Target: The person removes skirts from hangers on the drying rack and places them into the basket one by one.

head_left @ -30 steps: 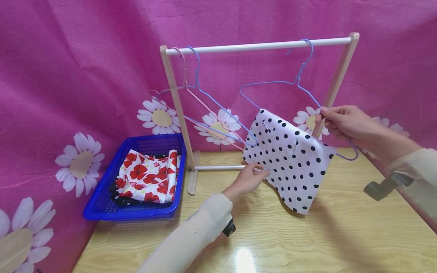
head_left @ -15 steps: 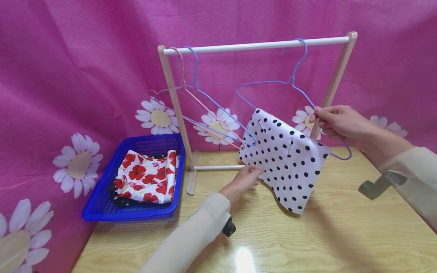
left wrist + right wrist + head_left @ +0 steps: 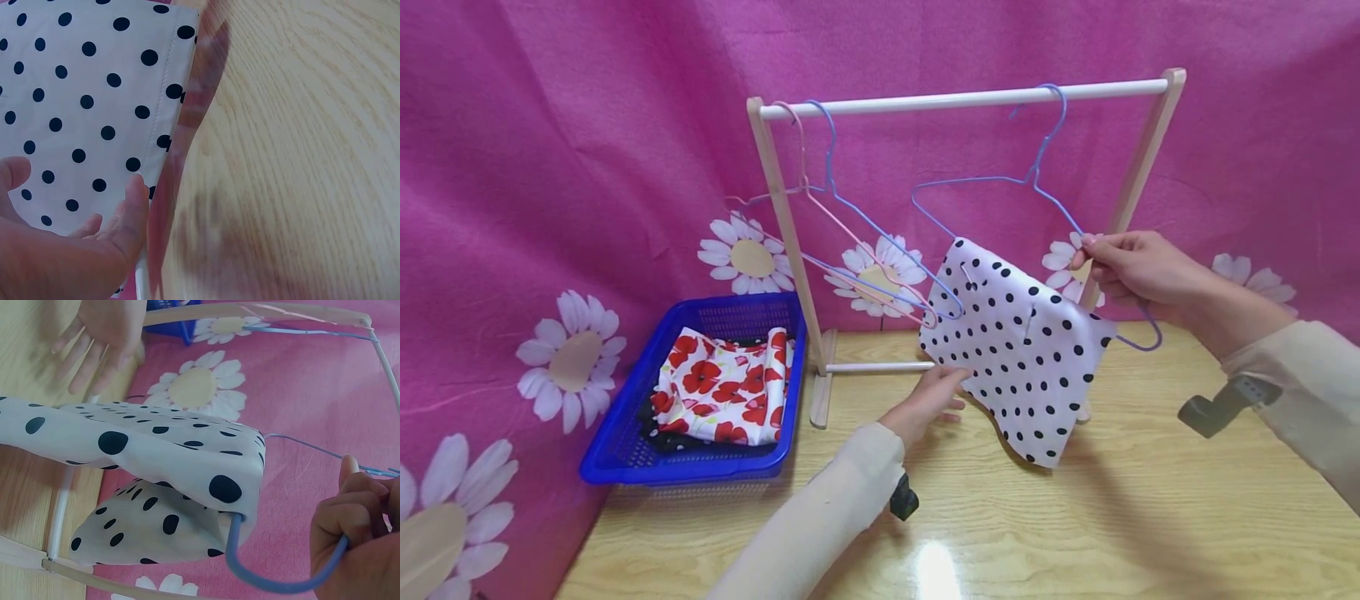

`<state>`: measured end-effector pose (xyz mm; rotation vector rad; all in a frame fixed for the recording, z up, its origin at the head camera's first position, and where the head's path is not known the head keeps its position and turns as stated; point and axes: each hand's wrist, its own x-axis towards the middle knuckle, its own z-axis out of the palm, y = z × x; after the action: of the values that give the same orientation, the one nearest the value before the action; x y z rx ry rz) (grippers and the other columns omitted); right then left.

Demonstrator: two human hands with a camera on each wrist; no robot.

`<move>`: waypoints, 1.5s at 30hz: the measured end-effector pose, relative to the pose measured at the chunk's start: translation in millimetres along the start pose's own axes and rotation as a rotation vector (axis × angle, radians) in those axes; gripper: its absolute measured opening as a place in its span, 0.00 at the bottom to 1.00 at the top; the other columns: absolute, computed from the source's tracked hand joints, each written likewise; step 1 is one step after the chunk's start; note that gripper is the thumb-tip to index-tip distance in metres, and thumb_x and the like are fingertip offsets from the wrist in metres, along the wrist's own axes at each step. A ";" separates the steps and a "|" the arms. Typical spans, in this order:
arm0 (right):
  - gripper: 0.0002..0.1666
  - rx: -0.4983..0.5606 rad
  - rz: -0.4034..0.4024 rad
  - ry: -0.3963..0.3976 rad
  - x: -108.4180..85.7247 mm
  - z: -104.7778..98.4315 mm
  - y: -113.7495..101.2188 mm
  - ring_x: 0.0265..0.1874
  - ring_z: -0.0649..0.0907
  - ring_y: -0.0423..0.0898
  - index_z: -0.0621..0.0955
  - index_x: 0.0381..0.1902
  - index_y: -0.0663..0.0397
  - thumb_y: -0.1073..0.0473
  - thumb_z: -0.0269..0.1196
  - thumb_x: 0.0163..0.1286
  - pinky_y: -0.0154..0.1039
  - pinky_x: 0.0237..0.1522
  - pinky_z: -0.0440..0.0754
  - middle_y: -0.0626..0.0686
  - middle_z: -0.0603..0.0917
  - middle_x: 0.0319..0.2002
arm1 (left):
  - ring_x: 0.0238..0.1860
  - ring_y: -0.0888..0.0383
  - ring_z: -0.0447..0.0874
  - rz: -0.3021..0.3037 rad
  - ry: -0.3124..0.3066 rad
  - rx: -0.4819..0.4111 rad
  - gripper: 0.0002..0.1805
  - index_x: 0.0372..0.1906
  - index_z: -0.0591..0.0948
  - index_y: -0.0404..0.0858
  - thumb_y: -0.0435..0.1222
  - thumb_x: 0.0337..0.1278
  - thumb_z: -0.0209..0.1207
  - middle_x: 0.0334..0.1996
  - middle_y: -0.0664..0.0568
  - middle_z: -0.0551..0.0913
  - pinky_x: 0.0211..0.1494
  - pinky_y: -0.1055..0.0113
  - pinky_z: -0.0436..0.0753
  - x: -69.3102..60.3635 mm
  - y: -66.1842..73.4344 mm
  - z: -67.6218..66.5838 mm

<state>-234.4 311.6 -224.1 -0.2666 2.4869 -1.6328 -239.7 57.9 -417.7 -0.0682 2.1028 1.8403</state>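
Note:
A white cloth with black polka dots hangs folded over the lower bar of a blue wire hanger, tilted down to the right. My right hand pinches that hanger's right shoulder between thumb and fingers; in the right wrist view, the hanger's rounded end pokes out of the fold beside the hand. At the cloth's lower left edge is my left hand, its fingers extended. The left wrist view puts those fingers over the stitched hem; whether they touch it I cannot tell.
The hanger hooks on the white rod of a wooden rack. A pink hanger and another blue hanger hang at its left end. Left of the rack, a blue basket holds a red-flowered white cloth over dark fabric.
The hanger with the dotted cloth has slid slightly left along the rod, my right hand moving with it. My left hand's fingers have straightened and shifted a little left.

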 end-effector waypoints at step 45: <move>0.24 0.089 -0.006 -0.046 -0.6 15.3 -9.1 0.17 0.54 0.39 0.82 0.30 0.41 0.48 0.45 0.84 0.39 0.21 0.48 0.40 0.64 0.16 | 0.52 0.44 0.83 -0.188 0.002 -0.388 0.36 0.65 0.65 0.25 0.51 0.67 0.54 0.57 0.29 0.77 0.56 0.60 0.84 19.7 -22.9 17.9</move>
<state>-229.8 294.6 -221.8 -0.2970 2.3748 -1.7147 -248.2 75.3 -447.0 -0.3491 1.6478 2.0988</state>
